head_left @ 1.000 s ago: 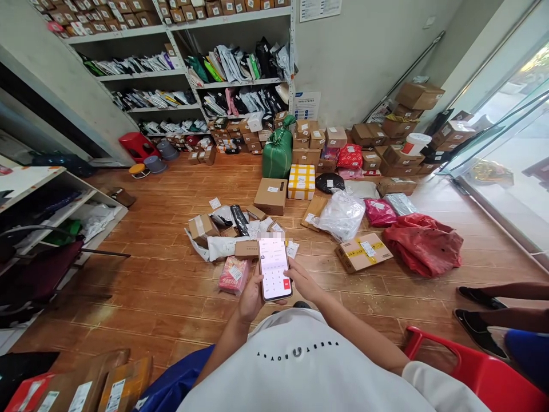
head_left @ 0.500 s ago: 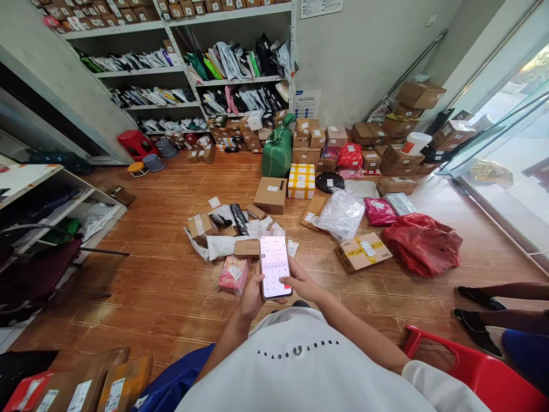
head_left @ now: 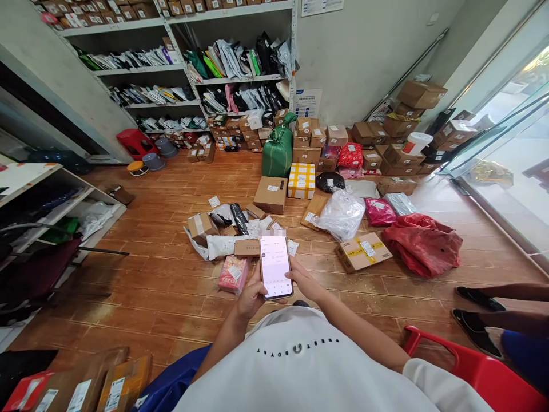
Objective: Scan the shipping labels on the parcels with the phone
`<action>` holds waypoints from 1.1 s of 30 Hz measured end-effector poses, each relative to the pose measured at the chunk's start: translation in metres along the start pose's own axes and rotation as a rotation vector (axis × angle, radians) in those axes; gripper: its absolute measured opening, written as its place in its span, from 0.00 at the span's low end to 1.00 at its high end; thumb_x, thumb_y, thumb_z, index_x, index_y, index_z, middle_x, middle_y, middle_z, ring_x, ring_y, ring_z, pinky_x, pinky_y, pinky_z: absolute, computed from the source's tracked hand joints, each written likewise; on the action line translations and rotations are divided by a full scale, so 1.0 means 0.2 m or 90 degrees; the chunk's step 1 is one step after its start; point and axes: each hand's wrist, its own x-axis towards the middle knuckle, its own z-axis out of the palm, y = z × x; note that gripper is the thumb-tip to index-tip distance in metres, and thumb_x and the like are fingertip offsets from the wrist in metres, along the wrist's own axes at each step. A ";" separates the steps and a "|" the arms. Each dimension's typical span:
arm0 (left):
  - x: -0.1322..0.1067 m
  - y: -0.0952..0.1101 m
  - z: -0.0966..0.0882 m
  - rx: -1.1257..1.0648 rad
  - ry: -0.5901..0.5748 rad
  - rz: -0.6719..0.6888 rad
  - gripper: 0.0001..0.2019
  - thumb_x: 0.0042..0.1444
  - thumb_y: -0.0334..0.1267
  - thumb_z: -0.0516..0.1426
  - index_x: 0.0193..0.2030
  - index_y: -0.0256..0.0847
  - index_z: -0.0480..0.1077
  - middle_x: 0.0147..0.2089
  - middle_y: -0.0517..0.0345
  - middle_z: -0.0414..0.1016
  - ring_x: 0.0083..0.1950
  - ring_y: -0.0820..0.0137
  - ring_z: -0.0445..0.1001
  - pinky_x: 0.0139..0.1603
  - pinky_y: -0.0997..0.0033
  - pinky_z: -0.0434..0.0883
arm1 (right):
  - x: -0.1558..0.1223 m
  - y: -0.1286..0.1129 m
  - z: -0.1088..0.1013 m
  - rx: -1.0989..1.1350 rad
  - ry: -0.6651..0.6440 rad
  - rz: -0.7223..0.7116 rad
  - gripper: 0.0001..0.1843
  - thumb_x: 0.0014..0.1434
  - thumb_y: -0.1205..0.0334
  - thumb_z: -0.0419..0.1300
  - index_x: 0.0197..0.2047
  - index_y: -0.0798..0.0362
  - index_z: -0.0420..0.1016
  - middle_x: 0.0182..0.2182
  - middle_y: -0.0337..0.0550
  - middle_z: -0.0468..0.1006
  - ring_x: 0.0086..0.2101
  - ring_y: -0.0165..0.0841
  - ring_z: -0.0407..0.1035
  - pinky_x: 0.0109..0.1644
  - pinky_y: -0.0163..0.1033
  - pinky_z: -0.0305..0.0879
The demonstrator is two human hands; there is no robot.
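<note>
The phone (head_left: 275,266) sits just below centre, tilted face up, presumably so it can be read and thumbed; the left hand (head_left: 251,297) clasps its nine-o'clock edge, thumb in front, seeming to bear the weight; the right hand (head_left: 305,281) lies at three o'clock, thumb near the lower right of the glass, its fingers too hidden to tell whether they pinch as well. Around the phone, a pink parcel (head_left: 233,276) lies at nine o'clock, a yellow-taped box (head_left: 351,258) at three and a green sack (head_left: 277,153) at twelve; parcel and box show white labels (head_left: 368,248) upward, likely for easy reading; their print is illegibly fine; the white shirt (head_left: 300,377) bears small, upside-down dark lettering (head_left: 278,353).
</note>
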 end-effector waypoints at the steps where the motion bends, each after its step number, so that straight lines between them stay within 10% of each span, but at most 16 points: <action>1: 0.00 0.00 0.00 0.012 0.006 -0.003 0.56 0.37 0.24 0.53 0.74 0.59 0.37 0.74 0.59 0.56 0.65 0.53 0.66 0.54 0.51 0.77 | 0.00 0.00 0.00 0.005 0.004 0.002 0.33 0.52 0.64 0.54 0.63 0.48 0.64 0.55 0.42 0.74 0.54 0.42 0.65 0.60 0.47 0.58; 11: 0.01 0.04 0.00 -0.009 0.004 -0.004 0.56 0.37 0.26 0.52 0.74 0.61 0.34 0.74 0.58 0.56 0.65 0.53 0.66 0.52 0.50 0.78 | 0.08 0.02 0.05 0.049 0.096 0.084 0.18 0.59 0.49 0.58 0.46 0.52 0.74 0.33 0.40 0.77 0.30 0.33 0.67 0.37 0.39 0.64; 21: 0.09 0.02 -0.10 -0.035 0.043 -0.040 0.52 0.45 0.31 0.55 0.74 0.58 0.32 0.70 0.52 0.61 0.65 0.51 0.65 0.53 0.51 0.76 | 0.10 0.08 0.01 0.108 -0.002 0.047 0.40 0.41 0.65 0.73 0.58 0.48 0.67 0.50 0.43 0.79 0.49 0.40 0.72 0.53 0.46 0.67; 25: 0.22 -0.07 -0.17 0.013 0.060 -0.107 0.50 0.49 0.38 0.57 0.73 0.63 0.31 0.70 0.53 0.61 0.64 0.51 0.67 0.50 0.54 0.76 | 0.11 0.18 0.02 0.266 0.165 0.087 0.21 0.48 0.56 0.66 0.46 0.51 0.75 0.38 0.40 0.83 0.38 0.38 0.76 0.46 0.44 0.67; 33: 0.61 -0.20 -0.02 0.308 -0.068 -0.217 0.39 0.55 0.58 0.56 0.72 0.55 0.50 0.61 0.50 0.70 0.54 0.55 0.72 0.47 0.58 0.71 | 0.00 0.27 -0.28 0.487 0.390 0.046 0.25 0.47 0.44 0.67 0.44 0.50 0.75 0.39 0.46 0.84 0.43 0.45 0.77 0.49 0.50 0.69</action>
